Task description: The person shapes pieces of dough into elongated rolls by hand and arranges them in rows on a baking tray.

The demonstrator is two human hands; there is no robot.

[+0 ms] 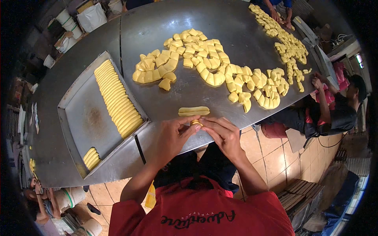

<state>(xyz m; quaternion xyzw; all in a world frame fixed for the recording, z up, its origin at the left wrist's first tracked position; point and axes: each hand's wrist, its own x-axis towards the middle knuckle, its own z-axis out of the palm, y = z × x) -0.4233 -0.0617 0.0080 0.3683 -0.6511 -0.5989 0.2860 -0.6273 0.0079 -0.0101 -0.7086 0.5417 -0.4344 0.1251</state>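
Observation:
Between the fingertips of my left hand (178, 131) and my right hand (222, 133) is a small piece of yellow dough (196, 122), pinched from both sides at the table's near edge. Just beyond my fingers lies a flattened strip of yellow dough (193, 111) with a groove along its length. To the left sits a metal tray (84, 106), with a long row of dough rolls (118, 98) along its right side and a few more rolls (91, 158) in its near corner. Farther off, many cut dough pieces (204, 59) are spread in a winding band.
The steel table (157, 23) has a seam left of centre. More dough bits (285, 43) lie at the far right, where a co-worker's hands (279, 17) reach in. Another person (338, 106) sits at the right edge. White buckets (69, 25) stand at the back left.

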